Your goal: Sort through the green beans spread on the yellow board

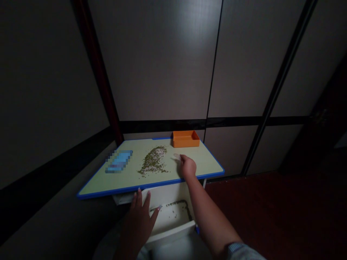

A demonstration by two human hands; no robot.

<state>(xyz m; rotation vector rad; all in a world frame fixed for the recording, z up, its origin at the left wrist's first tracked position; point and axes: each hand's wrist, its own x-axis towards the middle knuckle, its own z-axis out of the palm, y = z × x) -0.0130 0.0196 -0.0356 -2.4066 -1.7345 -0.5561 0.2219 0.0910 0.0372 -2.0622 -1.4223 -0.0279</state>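
My right hand (188,167) is closed around the handle of a small, see-through spoon (176,156), held low over the right half of the desk top. To the left of the spoon lies a spread heap of small green grains (153,160), with paler bits among them. My left hand (141,213) has its fingers spread at the front edge of the desk, over the left side of the pulled-out drawer (170,231). Whether its fingertips touch the edge is hard to tell. Inside the drawer, more grains (187,209) lie scattered, mostly along the back and right sides.
An orange open-topped box (186,143) stands at the back right of the blue-edged desk (103,184). A blurred-out, flat bluish object (119,161) lies on the left. Behind the desk rise large panels (162,72); dark red floor (257,209) shows at right.
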